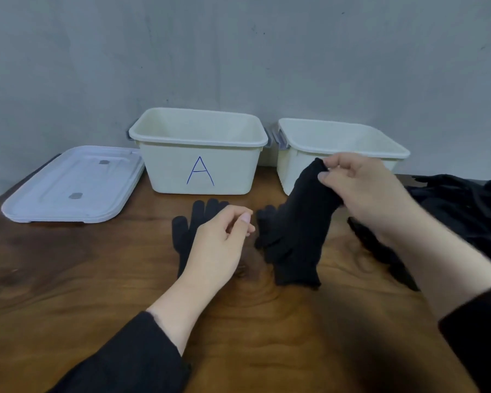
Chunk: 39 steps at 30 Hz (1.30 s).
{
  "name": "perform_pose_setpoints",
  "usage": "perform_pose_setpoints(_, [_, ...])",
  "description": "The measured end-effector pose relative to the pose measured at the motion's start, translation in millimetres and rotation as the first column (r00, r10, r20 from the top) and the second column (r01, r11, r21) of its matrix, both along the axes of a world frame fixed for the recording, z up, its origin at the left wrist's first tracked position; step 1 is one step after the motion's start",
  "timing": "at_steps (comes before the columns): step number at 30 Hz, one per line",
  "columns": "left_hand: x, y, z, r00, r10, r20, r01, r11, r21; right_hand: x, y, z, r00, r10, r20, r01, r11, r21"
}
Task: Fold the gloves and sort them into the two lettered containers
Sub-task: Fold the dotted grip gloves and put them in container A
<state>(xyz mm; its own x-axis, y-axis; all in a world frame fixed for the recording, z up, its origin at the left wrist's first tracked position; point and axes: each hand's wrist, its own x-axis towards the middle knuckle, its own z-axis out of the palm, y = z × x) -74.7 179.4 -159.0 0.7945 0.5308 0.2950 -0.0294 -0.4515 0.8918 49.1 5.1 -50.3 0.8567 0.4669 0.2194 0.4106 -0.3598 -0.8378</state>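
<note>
Two black gloves are in play here. One glove is held up by its cuff, pinched between the thumb and fingers of the right hand, so it hangs down with its finger end draped onto the bench near the middle. The other glove is laid flat on the bench just left of it, finger tips pointed toward the containers, and its lower part is hidden under the left hand. That left hand is hovering over it with fingers loosely curled, thumb tip close to the forefinger, and nothing is seen gripped in it. Whether it's actually touching the flat glove can't be made out.

Behind the gloves, a cream container marked with a blue "A" is set against the wall, and nothing can be seen inside from this angle. A second cream container is placed just to its right, close beside it; its front is mostly blocked by the raised glove and right hand, so no letter can be read.

A heap of more black gloves is piled at the right edge of the bench, partly behind the right forearm. Over on the left, white lids are stacked flat. Dark sleeves are worn on both arms.
</note>
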Motion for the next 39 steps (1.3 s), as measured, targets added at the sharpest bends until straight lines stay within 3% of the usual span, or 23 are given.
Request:
perform_pose_setpoints(6, [1, 5, -4, 0.997, 0.026, -0.072, -0.017, 0.992, 0.125, 32, 10, 50, 0.989, 0.058, 0.134, -0.019, 0.961, -0.277])
perform_pose_setpoints(11, [2, 10, -5, 0.997, 0.042, -0.062, -0.032, 0.989, 0.146, 47, 19, 60, 0.899, -0.052, 0.436, 0.133, 0.978, -0.158])
perform_pose_setpoints(13, [3, 12, -5, 0.997, 0.059, -0.058, -0.050, 0.987, 0.150, 36, 14, 47, 0.867, -0.026, 0.498, 0.091, 0.990, -0.106])
perform_pose_setpoints(19, [6, 9, -7, 0.995, 0.016, -0.095, 0.010, 0.963, 0.270, -6, -18, -95, 0.806, 0.312, 0.503, -0.091, 0.905, -0.417])
perform_pose_setpoints(22, [9, 2, -13, 0.981, -0.074, -0.181, 0.142, 0.904, 0.402, -17, -28, -140, 0.860, 0.321, 0.398, -0.166, 0.912, -0.376])
perform_pose_setpoints(24, [11, -2, -18, 0.954, -0.122, -0.276, 0.244, 0.847, 0.472, -14, -31, -142, 0.897, 0.276, 0.345, -0.174, 0.939, -0.298])
perform_pose_setpoints(28, [14, -4, -23, 0.897, -0.150, -0.415, 0.374, 0.757, 0.536, -10, -30, -140, 0.894, 0.300, 0.333, -0.202, 0.933, -0.298])
perform_pose_setpoints(34, [19, -3, -25, 0.890, -0.124, -0.440, 0.382, 0.728, 0.569, -10, -34, -138, 0.828, 0.326, 0.457, -0.203, 0.933, -0.298])
perform_pose_setpoints(39, [18, -2, -25, 0.890, -0.128, -0.438, 0.389, 0.716, 0.580, -8, -38, -140, 0.787, 0.466, 0.404, -0.307, 0.864, -0.398])
